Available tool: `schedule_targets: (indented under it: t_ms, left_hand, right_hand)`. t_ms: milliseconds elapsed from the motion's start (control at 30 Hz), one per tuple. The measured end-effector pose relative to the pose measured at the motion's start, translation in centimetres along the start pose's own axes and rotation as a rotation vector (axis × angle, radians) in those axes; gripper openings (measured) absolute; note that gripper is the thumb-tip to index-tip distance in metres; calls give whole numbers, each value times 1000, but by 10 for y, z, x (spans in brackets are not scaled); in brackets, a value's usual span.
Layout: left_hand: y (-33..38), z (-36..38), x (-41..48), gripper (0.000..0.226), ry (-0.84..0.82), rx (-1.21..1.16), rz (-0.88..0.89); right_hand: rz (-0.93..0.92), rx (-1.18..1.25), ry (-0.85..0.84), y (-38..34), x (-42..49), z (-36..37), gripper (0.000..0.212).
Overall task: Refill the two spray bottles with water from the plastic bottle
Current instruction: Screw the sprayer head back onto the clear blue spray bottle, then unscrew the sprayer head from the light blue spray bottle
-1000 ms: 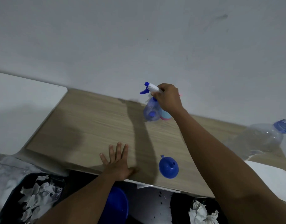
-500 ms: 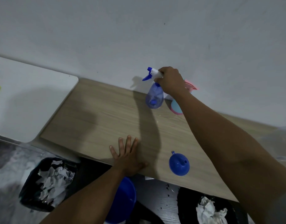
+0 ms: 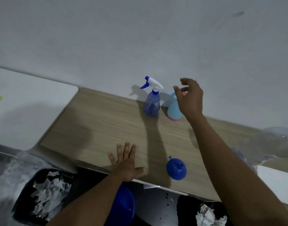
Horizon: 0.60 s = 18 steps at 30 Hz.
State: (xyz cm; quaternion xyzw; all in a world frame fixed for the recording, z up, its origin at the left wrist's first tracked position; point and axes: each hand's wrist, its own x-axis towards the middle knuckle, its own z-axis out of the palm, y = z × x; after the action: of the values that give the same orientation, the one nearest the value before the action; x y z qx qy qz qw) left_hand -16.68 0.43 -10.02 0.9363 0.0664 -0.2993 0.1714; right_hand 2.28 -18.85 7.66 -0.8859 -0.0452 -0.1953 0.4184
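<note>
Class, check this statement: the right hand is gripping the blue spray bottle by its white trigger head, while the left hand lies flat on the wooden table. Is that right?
Not quite. In the head view the right hand is open and grips nothing; it hovers in front of the light blue and pink bottle, apart from the blue spray bottle. The left hand does lie flat on the wooden table.

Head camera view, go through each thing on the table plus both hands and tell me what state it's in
Blue spray bottle: upright, trigger head on, ungripped.
Light blue spray bottle: upright, partly hidden behind right hand.
Funnel: lying wide mouth down, spout up.
Plastic bottle: on its side at the right edge, blurred.
Left hand: flat on the table, fingers spread, empty.
Right hand: open in the air, empty.
</note>
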Motion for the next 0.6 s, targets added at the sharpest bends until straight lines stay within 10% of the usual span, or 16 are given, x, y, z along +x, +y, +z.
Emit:
schedule_targets:
  t_ms: [333, 600]
  left_hand:
    - [31, -15, 16, 85, 438, -209, 136]
    - [144, -76, 108, 76, 376, -836, 356]
  right_hand:
    - [429, 13, -58, 100, -97, -38, 33]
    - [250, 57, -161, 114, -32, -30, 39]
